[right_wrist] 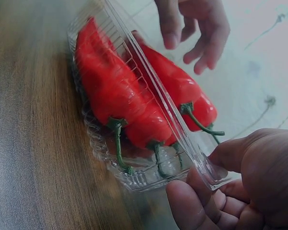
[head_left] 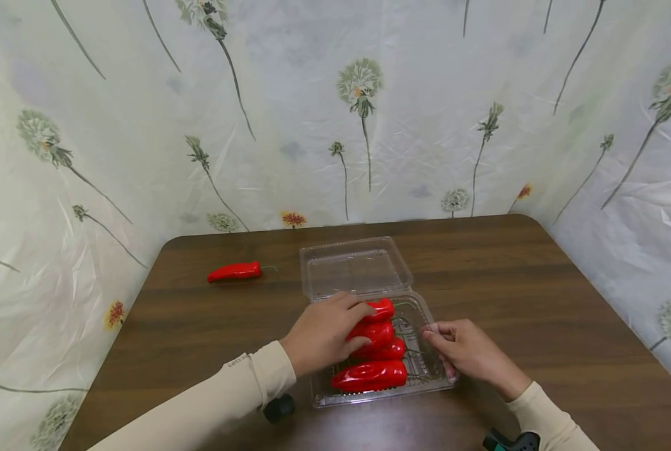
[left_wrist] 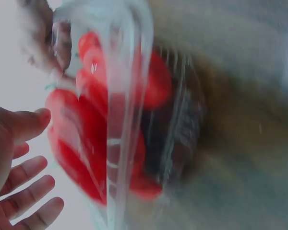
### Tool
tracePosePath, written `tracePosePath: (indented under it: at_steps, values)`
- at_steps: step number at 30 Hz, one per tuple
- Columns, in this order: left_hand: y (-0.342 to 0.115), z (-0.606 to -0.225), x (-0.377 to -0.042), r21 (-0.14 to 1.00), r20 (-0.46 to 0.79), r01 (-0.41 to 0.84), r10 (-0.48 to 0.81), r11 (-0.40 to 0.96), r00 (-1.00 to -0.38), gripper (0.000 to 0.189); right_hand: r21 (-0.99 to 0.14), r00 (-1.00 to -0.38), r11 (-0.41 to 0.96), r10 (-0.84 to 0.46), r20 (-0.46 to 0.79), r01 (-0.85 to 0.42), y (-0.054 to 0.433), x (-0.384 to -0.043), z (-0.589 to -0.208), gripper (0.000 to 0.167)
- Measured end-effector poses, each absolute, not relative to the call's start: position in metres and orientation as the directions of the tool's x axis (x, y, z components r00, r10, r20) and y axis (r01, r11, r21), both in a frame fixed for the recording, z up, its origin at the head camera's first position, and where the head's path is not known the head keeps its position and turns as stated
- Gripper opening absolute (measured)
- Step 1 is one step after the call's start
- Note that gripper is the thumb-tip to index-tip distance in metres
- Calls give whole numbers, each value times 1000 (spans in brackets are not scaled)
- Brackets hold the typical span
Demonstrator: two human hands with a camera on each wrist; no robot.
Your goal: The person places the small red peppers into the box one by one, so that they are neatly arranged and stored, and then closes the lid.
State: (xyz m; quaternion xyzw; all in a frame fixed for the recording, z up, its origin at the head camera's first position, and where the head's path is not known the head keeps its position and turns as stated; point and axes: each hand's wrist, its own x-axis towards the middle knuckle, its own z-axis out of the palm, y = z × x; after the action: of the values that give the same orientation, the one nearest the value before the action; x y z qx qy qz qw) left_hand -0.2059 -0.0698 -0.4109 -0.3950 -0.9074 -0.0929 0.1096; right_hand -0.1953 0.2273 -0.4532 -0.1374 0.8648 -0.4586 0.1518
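Several glossy red peppers with green stems lie in a clear plastic clamshell box (head_left: 425, 371), and the front pepper (head_left: 370, 376) shows whole in the head view. My left hand (head_left: 326, 332) is over the peppers at the back of the box, its fingers spread apart. In the left wrist view, the thumb (left_wrist: 31, 123) appears beside a pepper (left_wrist: 81, 143), with nothing gripped. My right hand (head_left: 470, 351) pinches the right rim of the box between thumb and fingers. The right wrist view shows this rim (right_wrist: 201, 167) tilted in the grip.
One more red pepper (head_left: 236, 271) lies on the brown wooden table (head_left: 482, 269), left of the box. The box's hinged lid (head_left: 358, 269) is laid back behind it. A flowered sheet (head_left: 290, 113) hangs behind the table. Dark wrist devices (head_left: 279, 408) sit at both sleeves.
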Motion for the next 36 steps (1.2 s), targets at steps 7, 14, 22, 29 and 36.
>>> tracePosePath:
  at_steps: [7,14,22,29,36]
  values:
    - [-105,-406,-224,212,254,663,614,718,-747,51,-837,-916,539,-376,-141,-92,227,-195,-453,28]
    - [-149,-410,-245,386,258,598,540,702,-801,52,-848,-915,524,-376,-150,-76,227,-196,-455,26]
    - [-197,-418,-262,430,253,547,486,718,-836,54,-845,-911,529,-384,-149,-85,226,-196,-454,24]
    - [-238,-434,-280,459,156,411,384,788,-910,65,-839,-917,539,-369,-154,-76,226,-195,-453,24]
    - [-269,-449,-298,455,83,318,316,832,-945,77,-835,-919,542,-370,-137,-93,226,-195,-454,26]
